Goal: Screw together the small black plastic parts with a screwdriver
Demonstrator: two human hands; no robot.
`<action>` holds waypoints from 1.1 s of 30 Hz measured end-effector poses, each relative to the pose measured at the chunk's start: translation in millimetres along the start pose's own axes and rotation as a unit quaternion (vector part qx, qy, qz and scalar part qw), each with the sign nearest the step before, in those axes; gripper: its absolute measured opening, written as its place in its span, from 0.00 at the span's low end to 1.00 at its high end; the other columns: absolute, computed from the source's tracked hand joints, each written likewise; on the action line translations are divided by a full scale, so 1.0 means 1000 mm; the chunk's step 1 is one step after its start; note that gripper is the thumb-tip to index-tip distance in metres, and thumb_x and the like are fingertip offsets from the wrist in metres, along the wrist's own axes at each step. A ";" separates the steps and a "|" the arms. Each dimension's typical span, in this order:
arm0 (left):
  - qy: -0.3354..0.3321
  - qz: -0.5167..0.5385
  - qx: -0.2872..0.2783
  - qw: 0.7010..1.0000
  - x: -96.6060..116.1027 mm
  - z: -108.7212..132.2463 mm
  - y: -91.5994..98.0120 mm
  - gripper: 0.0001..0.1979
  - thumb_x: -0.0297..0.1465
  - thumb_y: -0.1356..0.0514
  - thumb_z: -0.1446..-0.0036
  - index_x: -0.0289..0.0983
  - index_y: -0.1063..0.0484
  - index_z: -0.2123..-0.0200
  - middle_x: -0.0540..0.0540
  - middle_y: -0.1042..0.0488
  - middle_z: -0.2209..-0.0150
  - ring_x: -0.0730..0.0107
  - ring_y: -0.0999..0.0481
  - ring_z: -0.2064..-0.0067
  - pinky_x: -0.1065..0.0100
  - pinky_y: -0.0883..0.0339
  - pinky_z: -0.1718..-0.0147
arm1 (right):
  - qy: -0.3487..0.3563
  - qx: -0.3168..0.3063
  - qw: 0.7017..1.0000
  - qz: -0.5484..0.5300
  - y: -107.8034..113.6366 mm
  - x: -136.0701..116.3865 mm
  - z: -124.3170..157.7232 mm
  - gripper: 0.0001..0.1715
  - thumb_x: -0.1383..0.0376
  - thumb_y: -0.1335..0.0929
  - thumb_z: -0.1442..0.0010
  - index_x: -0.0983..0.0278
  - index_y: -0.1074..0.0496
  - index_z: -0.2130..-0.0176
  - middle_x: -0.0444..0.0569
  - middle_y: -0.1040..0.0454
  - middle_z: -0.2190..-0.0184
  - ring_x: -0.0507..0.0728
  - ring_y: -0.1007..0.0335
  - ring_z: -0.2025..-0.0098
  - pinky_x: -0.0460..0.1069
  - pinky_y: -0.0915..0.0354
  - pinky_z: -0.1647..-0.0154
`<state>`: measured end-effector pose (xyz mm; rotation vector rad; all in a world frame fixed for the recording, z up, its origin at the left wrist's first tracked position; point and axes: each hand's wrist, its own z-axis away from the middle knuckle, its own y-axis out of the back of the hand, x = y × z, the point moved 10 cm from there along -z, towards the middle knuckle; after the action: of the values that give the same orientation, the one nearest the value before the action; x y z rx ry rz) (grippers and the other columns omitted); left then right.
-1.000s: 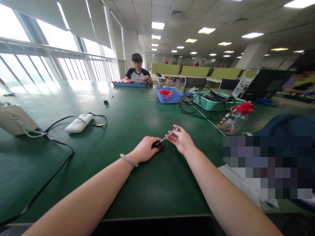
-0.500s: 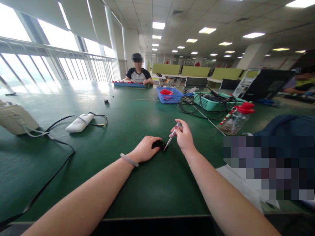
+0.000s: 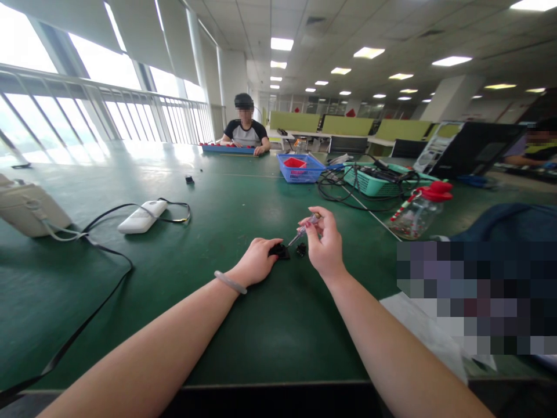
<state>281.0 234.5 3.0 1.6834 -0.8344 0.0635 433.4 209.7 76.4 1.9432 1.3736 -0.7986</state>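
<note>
On the green table, my left hand (image 3: 257, 259) grips a small black part (image 3: 281, 251) between thumb and fingers; much of the part is hidden by the hand. My right hand (image 3: 324, 241) holds a screwdriver (image 3: 300, 234) with a clear handle, slanted so its thin shaft points down and left. The tip is at the right edge of the black part; whether it touches cannot be made out. A second small black piece (image 3: 300, 250) lies on the table just right of that part, below the screwdriver.
A white power bank (image 3: 143, 217) with a black strap lies to the left. Farther back are a blue basket (image 3: 302, 171), a green basket (image 3: 369, 184) with cables, and a red-lidded bottle (image 3: 420, 212). Across the table, a person (image 3: 246, 130) sits behind a blue tray (image 3: 228, 149).
The screwdriver has moved up and slightly left, lying at a flatter slant. A small black piece now shows apart from the part in my left hand.
</note>
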 end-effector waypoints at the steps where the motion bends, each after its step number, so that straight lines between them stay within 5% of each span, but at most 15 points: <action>1: 0.000 -0.001 0.002 1.000 0.001 0.000 0.001 0.24 0.27 0.40 0.44 0.37 0.31 0.42 0.41 0.24 0.48 0.55 0.29 0.45 0.56 0.36 0.41 | 0.000 -0.009 1.000 0.005 -0.003 0.001 0.001 0.16 0.61 0.35 0.37 0.55 0.34 0.49 0.46 0.23 0.62 0.56 0.25 0.62 0.53 0.30 0.52; 17: -0.008 0.003 -0.001 1.000 0.002 0.001 0.000 0.25 0.27 0.38 0.46 0.37 0.31 0.44 0.41 0.24 0.49 0.54 0.29 0.45 0.54 0.35 0.43 | 0.032 -0.087 0.993 0.079 -0.019 -0.003 0.000 0.14 0.59 0.33 0.39 0.55 0.31 0.52 0.46 0.25 0.63 0.55 0.27 0.66 0.51 0.31 0.58; 27: -0.007 0.007 0.001 1.000 0.001 0.001 0.001 0.24 0.27 0.38 0.46 0.39 0.30 0.44 0.41 0.24 0.50 0.54 0.29 0.45 0.54 0.35 0.42 | 0.020 -0.038 0.998 0.034 -0.006 -0.003 0.001 0.16 0.58 0.35 0.37 0.55 0.32 0.49 0.46 0.26 0.64 0.55 0.27 0.64 0.51 0.30 0.56; 33: -0.009 0.008 -0.006 1.000 0.002 0.002 0.000 0.25 0.27 0.38 0.46 0.36 0.31 0.43 0.41 0.24 0.48 0.54 0.30 0.44 0.55 0.36 0.42 | 0.023 -0.100 0.993 0.066 -0.022 -0.002 0.003 0.15 0.60 0.33 0.39 0.54 0.31 0.51 0.46 0.25 0.63 0.55 0.27 0.66 0.52 0.31 0.57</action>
<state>281.5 232.4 3.3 1.6688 -0.8607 0.0540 411.6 212.0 72.5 1.8827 1.2837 -0.5370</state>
